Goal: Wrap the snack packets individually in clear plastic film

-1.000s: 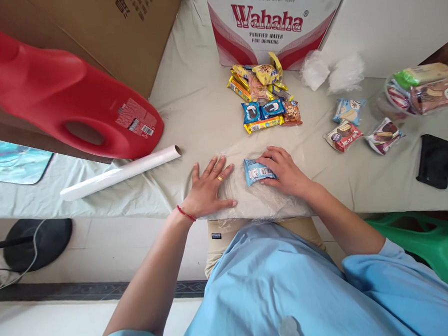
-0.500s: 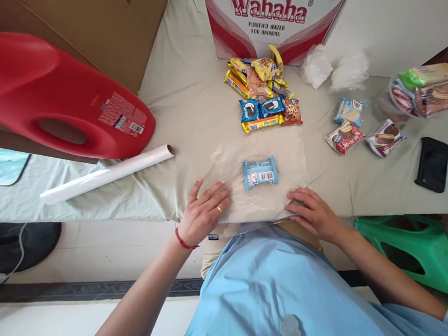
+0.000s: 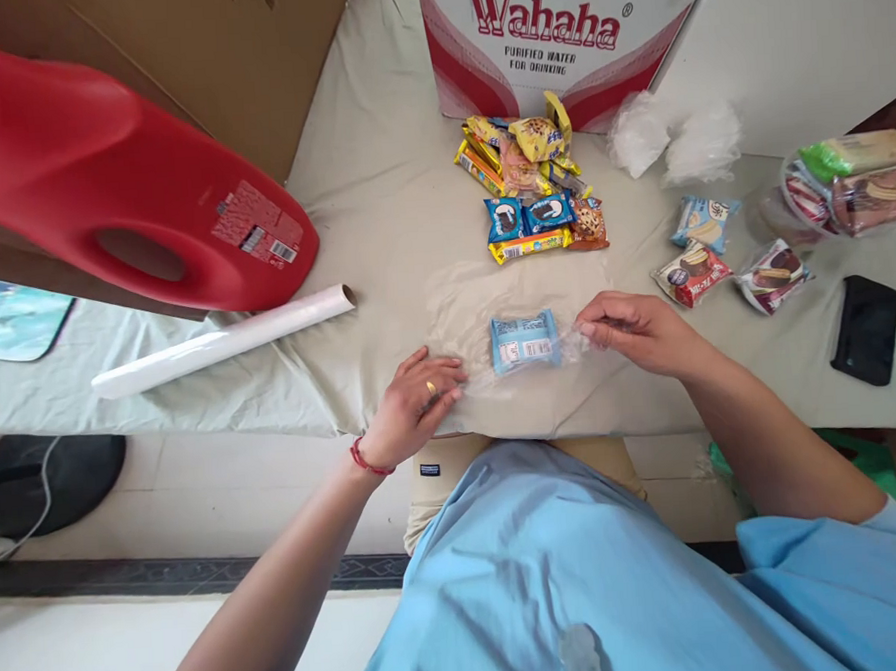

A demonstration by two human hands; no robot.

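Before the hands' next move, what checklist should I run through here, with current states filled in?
1. Bare right hand gripping the thin clear plastic film: ok, pinched between thumb and fingers.
2. Light-blue rectangular snack packet apart from the bare left hand: ok.
3. Film smooth: not ok, bunched right of the packet.
4. Packet fully covered by film: cannot tell, too transparent.
5. White cylindrical roll clear of both hands: ok.

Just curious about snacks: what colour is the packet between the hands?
The packet is light blue with some white patches, seen best in the head view.
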